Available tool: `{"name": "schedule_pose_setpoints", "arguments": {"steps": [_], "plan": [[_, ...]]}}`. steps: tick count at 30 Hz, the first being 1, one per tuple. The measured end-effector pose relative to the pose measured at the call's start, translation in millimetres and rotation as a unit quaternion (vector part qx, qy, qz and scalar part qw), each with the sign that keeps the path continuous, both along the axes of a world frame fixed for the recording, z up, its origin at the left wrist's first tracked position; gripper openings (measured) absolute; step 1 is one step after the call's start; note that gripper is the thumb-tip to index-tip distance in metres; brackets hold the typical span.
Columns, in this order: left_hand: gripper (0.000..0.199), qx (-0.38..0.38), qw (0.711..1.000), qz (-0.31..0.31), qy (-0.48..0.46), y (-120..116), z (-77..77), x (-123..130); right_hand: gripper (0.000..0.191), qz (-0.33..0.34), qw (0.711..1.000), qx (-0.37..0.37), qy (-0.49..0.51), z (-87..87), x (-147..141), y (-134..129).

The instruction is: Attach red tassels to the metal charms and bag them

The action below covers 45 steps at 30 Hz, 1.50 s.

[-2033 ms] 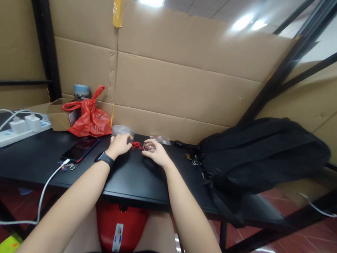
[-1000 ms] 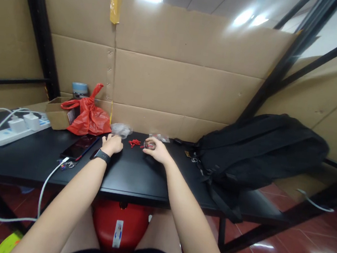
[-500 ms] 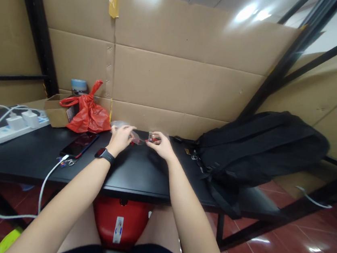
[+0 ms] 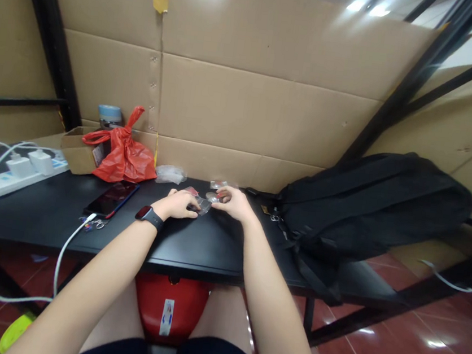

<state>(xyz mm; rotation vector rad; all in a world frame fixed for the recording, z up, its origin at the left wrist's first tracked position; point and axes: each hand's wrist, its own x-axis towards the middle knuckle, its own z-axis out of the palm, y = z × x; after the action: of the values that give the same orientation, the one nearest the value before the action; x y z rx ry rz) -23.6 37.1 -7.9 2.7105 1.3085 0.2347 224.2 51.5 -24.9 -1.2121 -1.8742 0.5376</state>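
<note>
Cardboard (image 4: 247, 110) backs the black surface (image 4: 197, 249); between the hands, the left hand (image 4: 178, 204) pinches a clear bag (image 4: 204, 205), the right hand (image 4: 237, 204) a small round piece (image 4: 213, 197) — slick plastic might slide from a loose grip, dropping either one.

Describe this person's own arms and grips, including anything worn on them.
The left forearm and right forearm are bare, with no sleeve in view. The left one wears a smartwatch with a black strap and a dark, rounded-rectangular screen. No watch shows on the right. The left grip and right grip are gloveless.
</note>
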Motion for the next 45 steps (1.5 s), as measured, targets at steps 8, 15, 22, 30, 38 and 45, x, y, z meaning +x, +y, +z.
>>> {"name": "schedule_pose_setpoints", "arguments": {"steps": [8,15,22,30,38,45], "plan": [[0.042,-0.016,0.998,0.035,0.04,-8.0,3.9,2.2,0.042,0.032,0.998,-0.031,-0.049,6.9,-7.0,-9.7],[0.041,-0.044,0.998,-0.007,0.042,-9.8,6.2,5.3,0.036,0.003,0.994,-0.047,-0.094,7.7,-8.6,-13.8],[0.038,-0.068,0.996,-0.035,0.044,-10.0,9.6,3.4,0.025,0.019,0.988,-0.063,-0.143,6.9,-8.7,-13.9],[0.041,-0.078,0.995,-0.036,0.043,-9.6,10.6,2.5,0.016,0.044,0.985,-0.122,-0.117,10.0,-9.8,-15.4],[0.04,-0.086,0.995,-0.038,0.043,-9.3,11.4,2.6,0.012,0.05,0.989,-0.066,-0.124,8.5,-20.4,-12.0],[0.036,-0.076,0.996,-0.039,0.023,-10.2,11.6,0.9,0.02,0.003,0.988,0.046,-0.15,1.5,-26.0,-2.8]]}}
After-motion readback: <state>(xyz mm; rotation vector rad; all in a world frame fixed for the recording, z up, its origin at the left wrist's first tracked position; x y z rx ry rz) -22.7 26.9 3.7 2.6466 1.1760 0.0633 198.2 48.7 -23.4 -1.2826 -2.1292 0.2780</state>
